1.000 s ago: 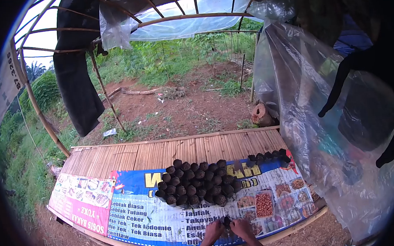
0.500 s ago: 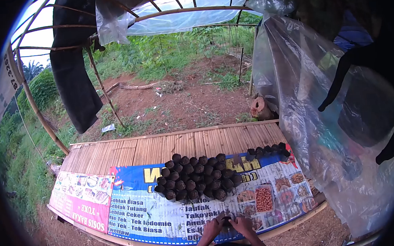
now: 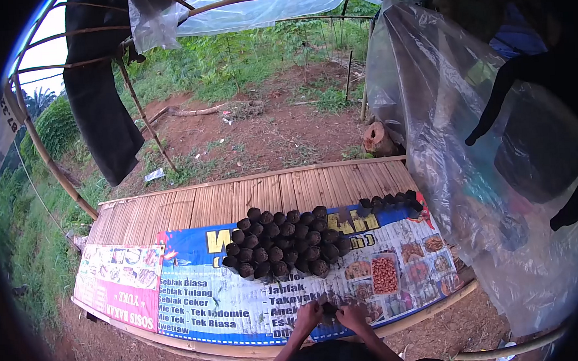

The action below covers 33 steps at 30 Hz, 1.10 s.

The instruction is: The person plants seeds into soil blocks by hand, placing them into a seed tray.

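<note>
My left hand [image 3: 308,317] and right hand [image 3: 352,317] pinch a small black bag [image 3: 329,310] between them, over the printed banner's [image 3: 188,248] near edge; past it lie reddish seeds [image 3: 385,275], then clustered filled black bags [image 3: 275,254], then bamboo slats [image 3: 238,206]

The view has dipped, revealing more dark clothing [image 3: 334,360].

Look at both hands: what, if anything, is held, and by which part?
A small black container, held at opposite sides by the left hand and right hand; exact finger placement is too small to tell.
</note>
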Each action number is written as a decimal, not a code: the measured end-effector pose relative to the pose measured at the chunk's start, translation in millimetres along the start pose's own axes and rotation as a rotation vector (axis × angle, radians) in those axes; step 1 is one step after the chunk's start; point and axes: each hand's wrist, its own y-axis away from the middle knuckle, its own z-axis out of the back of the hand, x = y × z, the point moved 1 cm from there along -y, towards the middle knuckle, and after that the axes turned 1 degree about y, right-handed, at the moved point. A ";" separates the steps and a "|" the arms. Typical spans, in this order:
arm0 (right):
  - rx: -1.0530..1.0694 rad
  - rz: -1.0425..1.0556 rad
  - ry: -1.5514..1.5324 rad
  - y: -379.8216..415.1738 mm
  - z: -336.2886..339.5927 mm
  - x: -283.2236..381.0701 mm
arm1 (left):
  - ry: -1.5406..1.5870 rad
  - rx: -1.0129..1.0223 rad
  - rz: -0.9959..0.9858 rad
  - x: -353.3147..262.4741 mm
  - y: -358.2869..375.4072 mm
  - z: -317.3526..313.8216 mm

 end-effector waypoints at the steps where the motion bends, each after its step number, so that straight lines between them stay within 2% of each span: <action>1: -0.028 0.031 -0.005 -2.1 -2.4 -2.4 | 0.018 -0.032 0.015 -2.6 0.5 0.3; 3: -0.043 0.055 -0.014 2.3 -4.2 -2.2 | 0.042 -0.021 0.093 -3.2 6.5 1.2; 5: -0.032 -0.068 -0.136 4.6 6.8 8.7 | -0.006 0.029 0.152 -4.9 10.7 0.0; 8: -0.045 -0.043 -0.107 1.1 -13.5 -2.4 | 0.016 0.078 0.211 -9.5 10.6 0.0; 10: -0.052 -0.025 -0.114 1.8 -13.5 -0.8 | 0.000 0.069 0.090 -7.7 5.8 0.0; 13: -0.065 -0.018 -0.107 1.6 1.3 10.7 | 0.024 0.019 0.051 -17.3 3.6 7.3; 21: -0.081 0.010 0.007 2.0 -12.7 7.7 | 0.017 0.017 0.000 0.5 3.7 -2.5; 24: -0.067 -0.027 -0.030 3.0 -10.7 8.4 | 0.028 0.012 0.015 -1.5 5.7 -0.8; 26: -0.010 -0.039 0.052 3.8 -17.8 3.8 | -0.002 0.019 0.010 0.7 6.3 -4.0; 30: -0.073 -0.030 0.049 10.5 -7.5 15.2 | 0.024 0.000 0.025 -15.8 3.9 6.5; 33: -0.157 0.026 0.063 10.1 -18.2 6.2 | 0.036 -0.002 0.006 -0.1 3.0 0.6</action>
